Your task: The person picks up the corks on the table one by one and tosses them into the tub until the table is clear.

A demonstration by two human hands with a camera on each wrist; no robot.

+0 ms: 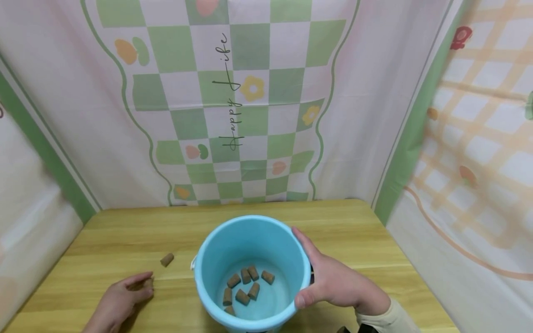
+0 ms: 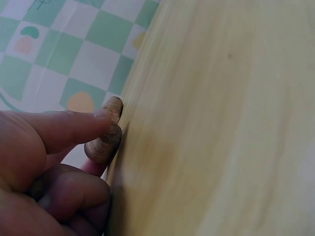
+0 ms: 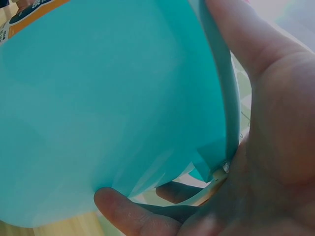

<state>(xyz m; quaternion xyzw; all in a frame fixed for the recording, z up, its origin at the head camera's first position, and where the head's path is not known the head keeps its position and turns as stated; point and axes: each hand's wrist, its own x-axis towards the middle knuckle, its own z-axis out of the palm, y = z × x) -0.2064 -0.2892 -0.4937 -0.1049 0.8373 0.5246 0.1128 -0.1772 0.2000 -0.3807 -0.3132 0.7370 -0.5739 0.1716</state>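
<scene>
A light-blue bucket (image 1: 251, 222) stands on the table, with several brown corks (image 1: 243, 296) lying on its bottom. My right hand (image 1: 339, 280) grips the bucket's right side at the rim, thumb toward the front. In the right wrist view, fingers (image 3: 118, 206) press against the bucket's outer wall (image 3: 113, 98), beside its handle (image 3: 211, 189). Left of the bucket, my left hand (image 1: 120, 298) is low at the table, pinching a cork (image 2: 103, 145) between its fingertips. Another loose cork (image 1: 167, 260) lies on the table just beyond that hand.
The yellow wood-grain table (image 1: 333, 222) ends at a printed curtain (image 1: 250, 115) behind it. More curtain hangs at the left and at the right (image 1: 470, 185). A white handle fixing (image 1: 193, 262) sticks out from the bucket's left side.
</scene>
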